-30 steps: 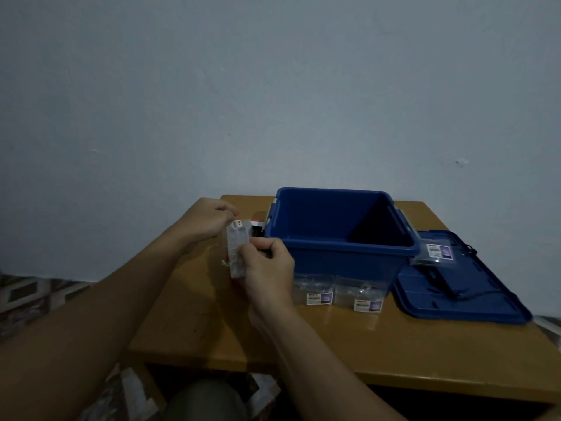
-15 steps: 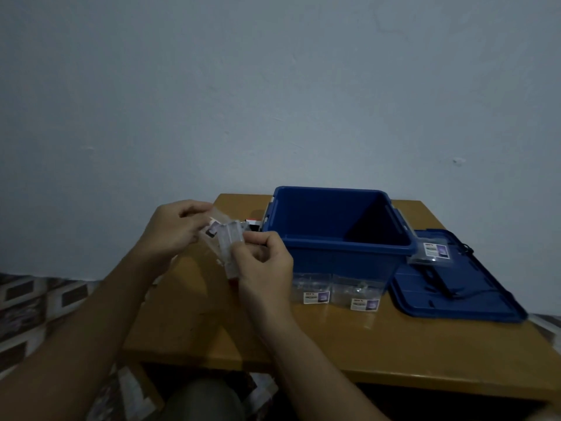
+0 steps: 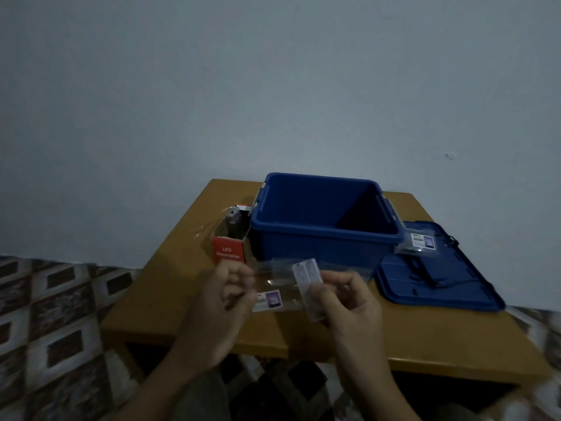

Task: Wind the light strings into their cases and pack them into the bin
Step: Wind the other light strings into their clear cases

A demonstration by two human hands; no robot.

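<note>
1. Left hand (image 3: 223, 299): in front of the bin (image 3: 318, 249), toward its left corner. The fingers are curled and appear to pinch the left edge of a clear case (image 3: 271, 294); motion blur leaves the exact contact uncertain.
2. Right hand (image 3: 349, 302): in front of the bin, toward its middle. Thumb and fingers grip a flat white pack (image 3: 307, 282), held tilted against the case's right end, probably the battery end of a light string.
3. Progress, judged: early. No case shows inside the bin, though its near wall hides part of the floor. The held case is still being filled. A second case (image 3: 420, 243) lies just right of the bin on the blue lid (image 3: 455, 287), beside a loose black cord (image 3: 423, 273), so it is apparently not wound. A red box (image 3: 228, 253) stands open against the bin's left wall.
4. Remaining, judged: seat the pack, close the case, wind the cord, then load everything.
5. Room and edges: the bin's mouth is open and unobstructed from above. The hands work above the worktop (image 3: 170, 284) in front of the bin, near the worktop's front edge, so a dropped case could slide off. The lid overhangs toward the worktop's right edge.
</note>
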